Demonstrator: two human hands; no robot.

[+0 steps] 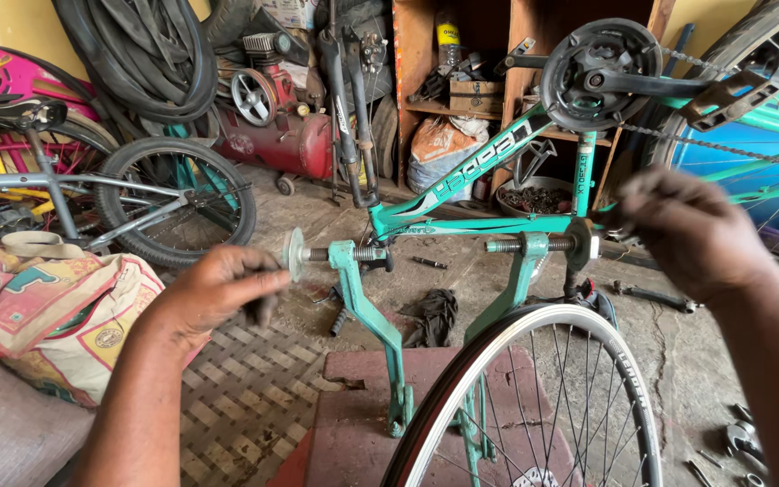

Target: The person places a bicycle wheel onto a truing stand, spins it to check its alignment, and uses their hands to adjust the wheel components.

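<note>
Bike position: we see the teal bike frame (462, 194) turned upside down, crank and chainring (599, 77) up at one o'clock, which leaves the fork ends (534, 245) pointing up at us and easy to reach.
Wheel: the front wheel (534, 397) sits between the fork legs at six o'clock, its axle (534, 243) lying across the dropouts; we judge it is resting there rather than clamped.
Left hand: our left hand (218, 289) is at nine o'clock of the axle, fingers curled and pressed together around the round silver washer or nut (295, 253) at the axle's left tip, thumb under it.
Right hand: our right hand (691, 234) is at three o'clock, blurred; the fingers seem bunched at the right axle end (583, 245), but we cannot tell exactly what they pinch.
Why held so: one hand on each end steadies the axle from both sides.
Edges: the tyre rim runs close beside the right fork leg; the chain (723, 144) hangs just above the right hand.
Open room: the concrete floor (678, 361) at four o'clock holds scattered small parts (741, 442); a printed sack (47, 311) crowds eight o'clock; a second bicycle (137, 194) and red compressor (272, 126) stand well apart at ten to eleven o'clock.
</note>
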